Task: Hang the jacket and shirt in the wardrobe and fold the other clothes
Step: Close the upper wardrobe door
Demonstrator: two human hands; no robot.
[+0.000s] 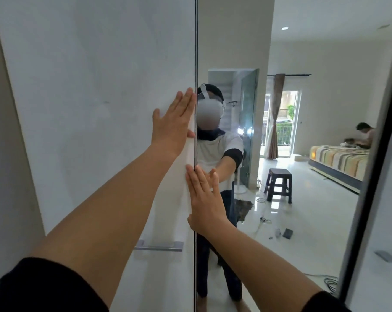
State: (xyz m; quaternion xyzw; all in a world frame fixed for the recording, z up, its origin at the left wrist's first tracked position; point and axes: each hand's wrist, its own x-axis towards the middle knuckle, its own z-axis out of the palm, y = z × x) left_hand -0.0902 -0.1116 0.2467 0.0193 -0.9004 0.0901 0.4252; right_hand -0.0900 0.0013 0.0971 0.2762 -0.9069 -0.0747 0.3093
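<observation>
I stand close in front of the wardrobe. Its white left door [96, 86] fills the left half of the view. A mirrored door [303, 109] fills the right half. My left hand [174, 122] lies flat with straight fingers on the white door, right at its inner edge. My right hand [204, 199] presses flat against the mirrored door beside the seam, lower down. Both hands hold nothing. No jacket, shirt or hanger shows in front of the doors; the wardrobe's inside is hidden.
A silver bar handle [161, 246] sits low on the white door. The mirror reflects me, a dark stool [279, 185], a striped bed [339, 161] with a seated person, cables on the tiled floor and a curtained balcony door.
</observation>
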